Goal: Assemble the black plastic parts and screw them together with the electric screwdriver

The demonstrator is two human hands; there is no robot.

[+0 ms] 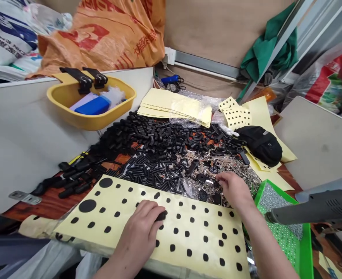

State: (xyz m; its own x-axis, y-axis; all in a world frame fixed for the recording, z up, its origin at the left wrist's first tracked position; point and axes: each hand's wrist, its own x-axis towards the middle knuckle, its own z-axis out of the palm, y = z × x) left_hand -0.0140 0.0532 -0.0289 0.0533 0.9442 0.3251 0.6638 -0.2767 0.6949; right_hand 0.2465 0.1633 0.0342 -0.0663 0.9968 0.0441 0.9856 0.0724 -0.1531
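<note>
My left hand rests over a pale yellow sheet with rows of black dots and two larger black circles. Its fingers are closed round a small black plastic part, mostly hidden beneath them. Farther right, my right hand reaches into a heap of small metal pieces, fingertips pinched together. Whatever those fingers hold is too small to make out. Round black discs lie just left of that hand. Black springs or ribbed pieces are heaped beyond the sheet.
Behind them spreads a large pile of black plastic parts. A yellow bin hangs on the left partition. At right stand a green basket and a grey power tool. A black pouch and stacked yellow sheets lie farther back.
</note>
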